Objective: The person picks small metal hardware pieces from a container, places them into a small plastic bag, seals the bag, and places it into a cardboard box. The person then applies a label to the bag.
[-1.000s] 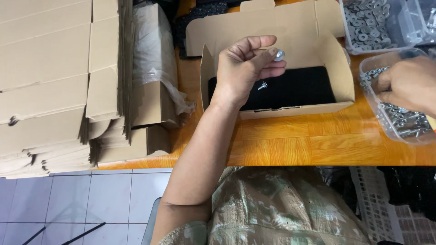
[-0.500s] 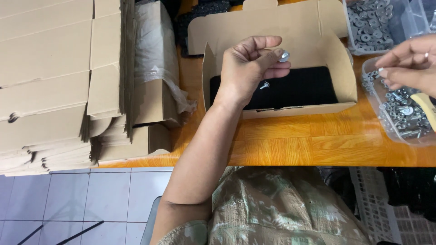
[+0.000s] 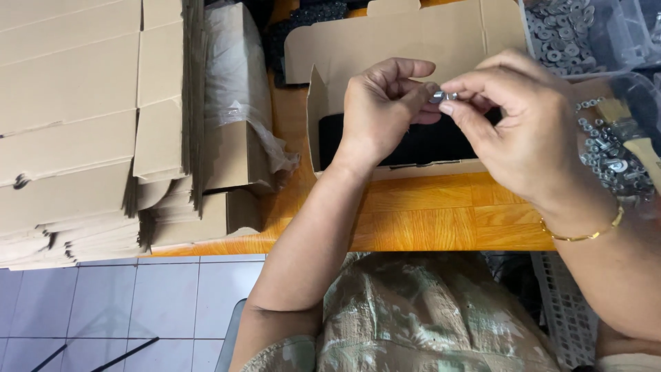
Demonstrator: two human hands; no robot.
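Over one open carton [image 3: 385, 41], left hand [image 3: 379, 110] and right hand [image 3: 516, 131] pinching one small metal fastener [image 3: 444, 96]

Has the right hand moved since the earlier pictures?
Yes. The right hand has come left from the clear tray of metal parts and now meets the left hand over the open cardboard box.

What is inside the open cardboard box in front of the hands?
The open cardboard box holds a black part lying along its bottom. Both hands cover its middle, so its full shape cannot be seen.
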